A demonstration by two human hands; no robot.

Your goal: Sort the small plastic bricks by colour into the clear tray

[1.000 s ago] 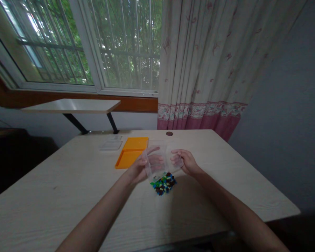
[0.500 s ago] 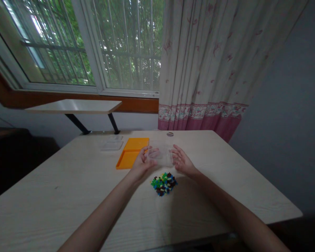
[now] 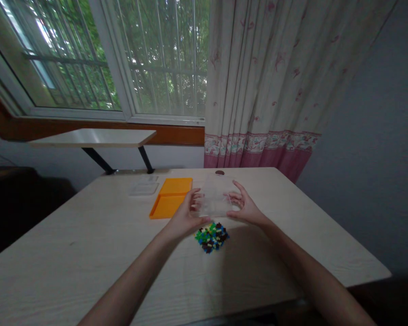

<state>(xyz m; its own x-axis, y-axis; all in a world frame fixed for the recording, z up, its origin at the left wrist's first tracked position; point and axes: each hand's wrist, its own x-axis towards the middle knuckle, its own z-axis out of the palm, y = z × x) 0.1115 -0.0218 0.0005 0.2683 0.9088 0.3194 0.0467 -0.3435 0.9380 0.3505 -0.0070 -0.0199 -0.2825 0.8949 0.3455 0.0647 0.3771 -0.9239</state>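
Between both my hands is a clear plastic box [image 3: 216, 198], held just above the table beyond a small pile of green, blue, black and pale toy bricks [image 3: 211, 237]. My left hand [image 3: 187, 216] grips the box's left side with its fingers curled on it. My right hand [image 3: 244, 206] holds the right side, fingers spread along the wall. The box looks empty. The pile lies on the table right below my hands.
An orange tray [image 3: 171, 197] lies left of the box. Clear flat lids [image 3: 143, 186] sit further left near the far edge. A small round hole [image 3: 219, 172] is in the pale wooden table [image 3: 88, 253]. A wall shelf, window and curtain stand behind.
The clear box has been turned and moved away from me, off the brick pile, and now sits upright between my hands.
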